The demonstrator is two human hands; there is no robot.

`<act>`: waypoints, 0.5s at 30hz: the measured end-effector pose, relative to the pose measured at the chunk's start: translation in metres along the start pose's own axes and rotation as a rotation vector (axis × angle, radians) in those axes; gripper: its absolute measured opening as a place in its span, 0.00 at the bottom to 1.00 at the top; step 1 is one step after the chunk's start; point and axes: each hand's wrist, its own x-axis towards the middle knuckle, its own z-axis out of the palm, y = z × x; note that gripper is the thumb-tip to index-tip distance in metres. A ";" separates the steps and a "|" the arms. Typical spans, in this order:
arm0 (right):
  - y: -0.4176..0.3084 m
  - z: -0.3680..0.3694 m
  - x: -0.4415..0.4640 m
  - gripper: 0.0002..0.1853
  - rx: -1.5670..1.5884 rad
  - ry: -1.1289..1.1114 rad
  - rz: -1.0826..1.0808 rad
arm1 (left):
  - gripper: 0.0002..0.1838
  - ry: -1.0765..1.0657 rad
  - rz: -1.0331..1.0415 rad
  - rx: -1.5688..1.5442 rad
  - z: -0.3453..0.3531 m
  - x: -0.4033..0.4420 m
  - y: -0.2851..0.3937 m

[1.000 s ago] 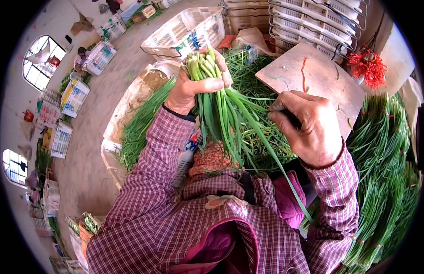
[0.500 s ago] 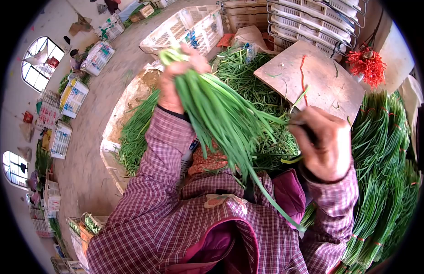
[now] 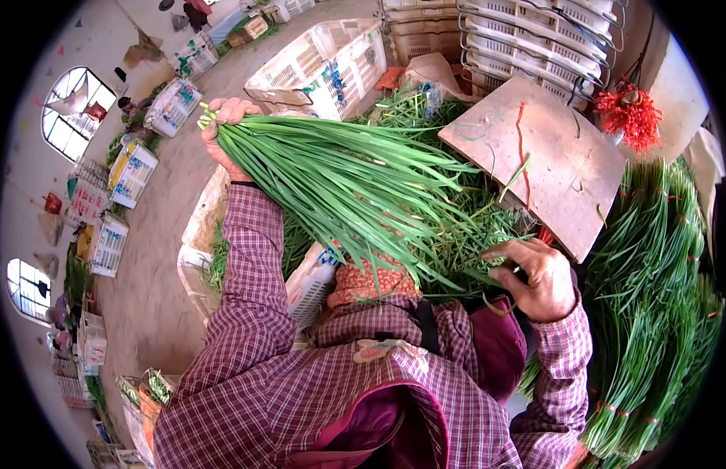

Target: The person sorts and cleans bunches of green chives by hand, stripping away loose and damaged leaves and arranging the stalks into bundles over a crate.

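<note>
My left hand [image 3: 228, 133] is closed around the pale stem ends of a bunch of green leafy stalks [image 3: 347, 176], whose long leaves fan out to the right. At the right, my right hand [image 3: 535, 277] has curled fingers, with thumb and index finger apart and nothing clearly held between them. Loose green trimmings [image 3: 488, 219] lie beneath and beside it. Above this hand, a flat board [image 3: 554, 144] carries a red tie [image 3: 522, 137] and a few leaf scraps.
Tied green bundles [image 3: 644, 313] stand at the right. Red ties hang in a cluster [image 3: 629, 117] near stacked white crates [image 3: 535, 39]. An empty-looking white crate [image 3: 324, 66] is at the back; another crate [image 3: 195, 277] holds stalks at left. A distant person [image 3: 128, 109] is beside crates.
My left hand has moved left and up, and the bunch has swung out to lie nearly sideways. My right hand has moved down, and a leaf scrap now lies on the board.
</note>
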 end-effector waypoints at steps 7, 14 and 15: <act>-0.025 0.051 0.024 0.05 0.189 0.171 -0.004 | 0.14 0.001 -0.003 0.004 0.005 -0.002 -0.013; -0.018 0.091 0.047 0.09 0.160 0.227 -0.040 | 0.13 -0.048 -0.053 -0.052 0.007 0.003 -0.020; -0.016 0.093 0.049 0.09 0.191 0.276 -0.017 | 0.13 -0.047 -0.054 -0.054 0.008 0.003 -0.021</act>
